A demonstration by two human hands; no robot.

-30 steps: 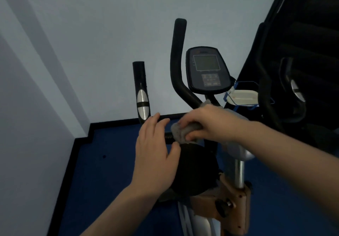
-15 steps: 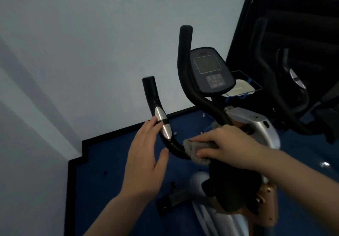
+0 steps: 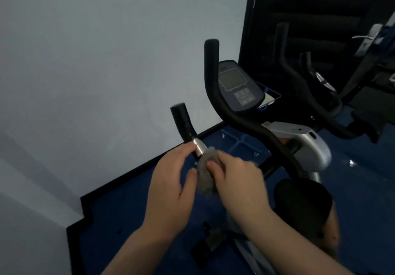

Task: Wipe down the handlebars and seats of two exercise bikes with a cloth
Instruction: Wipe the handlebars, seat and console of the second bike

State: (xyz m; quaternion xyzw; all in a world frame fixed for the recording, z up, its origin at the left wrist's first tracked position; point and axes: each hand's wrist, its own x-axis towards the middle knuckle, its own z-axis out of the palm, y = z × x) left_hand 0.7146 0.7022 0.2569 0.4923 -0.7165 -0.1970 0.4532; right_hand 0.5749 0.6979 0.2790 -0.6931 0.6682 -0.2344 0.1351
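Note:
A grey cloth (image 3: 207,173) is wrapped round the lower part of the bike's short left handlebar (image 3: 184,123), just below its silver sensor band. My right hand (image 3: 237,181) grips the cloth on that bar. My left hand (image 3: 171,180) sits beside it on the left, fingers touching the bar at the silver band. The taller black handlebar (image 3: 215,86) rises behind, next to the console (image 3: 238,86). The black seat (image 3: 303,202) shows at the lower right. A second bike's handlebars (image 3: 299,86) stand dim at the right.
A pale wall fills the left and back. Blue floor (image 3: 128,221) with a black skirting edge lies below. The bike's silver frame housing (image 3: 307,144) sits behind my right hand. A dark wall panel is behind the second bike.
My right hand has slid the cloth up the short handlebar to just under the silver band. My left hand has closed in on the bar. The view has tilted down and left.

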